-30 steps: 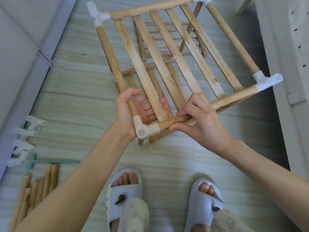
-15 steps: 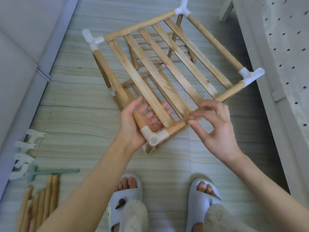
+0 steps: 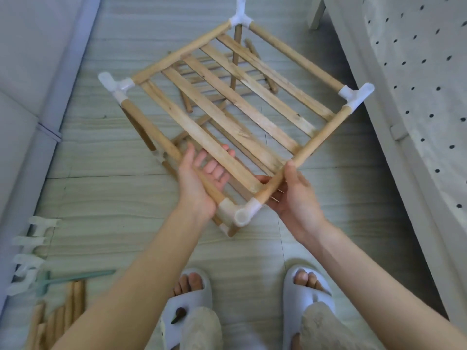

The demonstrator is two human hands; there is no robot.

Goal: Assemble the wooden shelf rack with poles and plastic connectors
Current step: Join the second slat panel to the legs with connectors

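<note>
Left hand (image 3: 199,183): fingers nearly straight, cupped under shelf rack (image 3: 235,109) pole, beside near corner connector (image 3: 240,213).
Right hand (image 3: 293,195): fingers loosely curled around adjoining pole.

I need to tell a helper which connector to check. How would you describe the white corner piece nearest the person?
Find the slatted wooden shelf held above the floor. Follow its frame to the corner between the left hand and right hand. That connector alone shows an open round socket facing the camera.

Matt wooden rack (image 3: 222,107) — glossy plastic connectors (image 3: 246,214)
</note>
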